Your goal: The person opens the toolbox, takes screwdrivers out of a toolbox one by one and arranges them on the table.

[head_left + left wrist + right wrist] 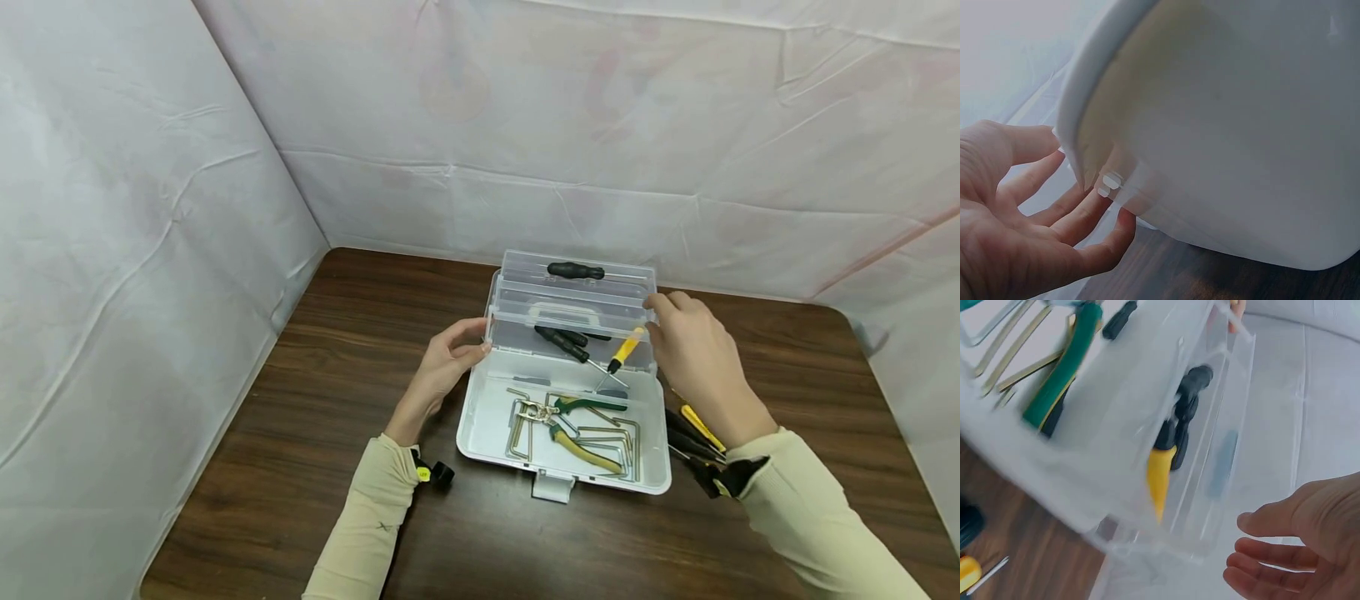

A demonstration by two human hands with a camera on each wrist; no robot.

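Observation:
A white toolbox (467, 433) stands with its clear tiered trays (517, 292) raised at the back. My left hand (448, 362) grips the left edge by the trays, with thumb at the rim and fingers behind; in the left wrist view the white wall (1229, 125) fills most of the picture. Beside the right end of the trays is my right hand (693, 346), its fingers loosely bent with nothing between them in the right wrist view. A yellow-handled screwdriver (627, 350) and black-handled screwdrivers (561, 342) lie in the lower tray. Another black screwdriver (575, 271) lies in the top tray.
Pliers (581, 448) with green and yellow handles lie over several hex keys (632, 442) inside the box. More tools with black and yellow handles (701, 429) lie on the brown table (337, 333), right of the box. Pale cloth walls (480, 200) rise behind and beside the table.

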